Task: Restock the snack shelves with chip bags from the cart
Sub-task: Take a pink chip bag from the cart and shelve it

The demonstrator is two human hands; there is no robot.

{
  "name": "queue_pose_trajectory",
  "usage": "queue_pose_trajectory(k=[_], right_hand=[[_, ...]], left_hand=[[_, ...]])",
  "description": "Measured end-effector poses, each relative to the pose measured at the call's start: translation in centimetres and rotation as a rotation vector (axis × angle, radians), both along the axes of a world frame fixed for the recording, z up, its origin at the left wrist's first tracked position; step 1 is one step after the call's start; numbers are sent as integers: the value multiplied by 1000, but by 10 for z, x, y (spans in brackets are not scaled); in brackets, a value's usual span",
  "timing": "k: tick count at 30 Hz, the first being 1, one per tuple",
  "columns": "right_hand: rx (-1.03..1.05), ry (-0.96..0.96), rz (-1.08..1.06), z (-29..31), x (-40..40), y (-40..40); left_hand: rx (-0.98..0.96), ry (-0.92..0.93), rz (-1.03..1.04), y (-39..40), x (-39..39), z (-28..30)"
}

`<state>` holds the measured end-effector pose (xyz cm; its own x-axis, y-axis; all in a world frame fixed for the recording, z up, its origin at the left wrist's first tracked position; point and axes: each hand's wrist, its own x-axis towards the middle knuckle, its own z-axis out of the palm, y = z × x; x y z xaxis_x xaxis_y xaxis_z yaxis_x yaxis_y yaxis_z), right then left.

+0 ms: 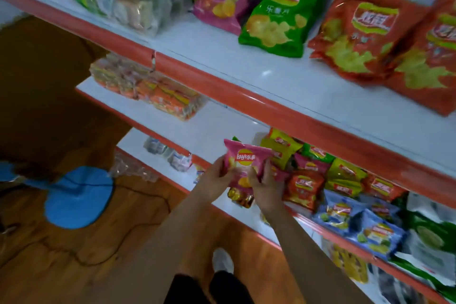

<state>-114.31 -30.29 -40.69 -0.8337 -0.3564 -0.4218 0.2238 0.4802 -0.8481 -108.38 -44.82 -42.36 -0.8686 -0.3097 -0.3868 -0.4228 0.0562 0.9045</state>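
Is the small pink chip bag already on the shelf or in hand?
In hand: both the left hand and right hand grip the pink bag, upright.

Wood-look floor (74, 254); blue round mat (79, 200).

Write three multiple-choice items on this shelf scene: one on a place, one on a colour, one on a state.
1. Where does the large green chip bag lie?
A. top shelf
B. floor
C. bottom shelf

2. What colour is the small chip bag in the person's hands?
A. blue
B. pink
C. green

3. How is that small bag held?
A. by the left hand alone
B. by no hand, lying on the shelf
C. by both hands

Key: 1 A, it rests on the top shelf between a pink bag and orange ones. 2 B, its front is pink. 3 C, the left hand and right hand grip its sides.
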Motion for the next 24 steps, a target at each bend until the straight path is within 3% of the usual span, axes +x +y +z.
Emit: queue_pose_trajectory(k=[8, 11, 16, 22, 24], right_hand=[[52, 59, -60, -70, -79, -66], [66, 136, -108, -118, -111, -89], [69, 216, -231, -140, -158, -121], [224, 330, -396, -160, -175, -129], [237, 262, -411, -164, -162, -136]], left_hand=[[-152, -136, -91, -68, -102, -82], [-131, -63, -59, -86, -140, -120], [-103, 60, -43, -104, -197, -158], [-312, 89, -147, -108, -228, -177], [-409, 80, -176, -105, -223, -174]])
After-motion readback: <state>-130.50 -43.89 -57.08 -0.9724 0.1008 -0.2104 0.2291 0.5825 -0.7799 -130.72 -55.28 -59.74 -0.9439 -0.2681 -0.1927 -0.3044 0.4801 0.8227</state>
